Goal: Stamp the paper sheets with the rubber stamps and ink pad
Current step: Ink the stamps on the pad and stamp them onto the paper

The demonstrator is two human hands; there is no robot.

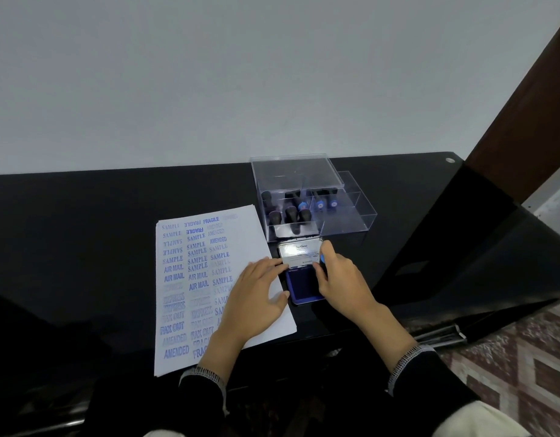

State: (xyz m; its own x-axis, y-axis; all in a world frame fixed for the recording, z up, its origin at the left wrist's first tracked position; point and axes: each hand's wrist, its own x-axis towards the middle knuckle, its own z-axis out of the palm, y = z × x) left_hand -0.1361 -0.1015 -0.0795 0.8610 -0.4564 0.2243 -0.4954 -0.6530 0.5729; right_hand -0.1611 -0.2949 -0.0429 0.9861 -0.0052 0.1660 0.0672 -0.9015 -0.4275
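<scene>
A white paper sheet (190,247) covered with several blue prints (SAMPLE, AIR MAIL, FAX OUT, AMENDED) lies on the black desk. To its right sits the blue ink pad (299,287) with its silver lid (299,252) tilted up at the far side. My left hand (256,294) lies flat on the sheet's right edge, fingertips touching the lid's left corner. My right hand (341,279) is over the pad's right side, closed around a rubber stamp (322,258); only its blue tip shows. Whether the stamp touches the pad is hidden.
A clear plastic box (351,222) stands behind the ink pad, its drawer pulled out and holding several dark-handled stamps (291,214). The desk (83,231) backs onto a pale wall. A brown door frame (525,121) and patterned floor (509,357) lie to the right.
</scene>
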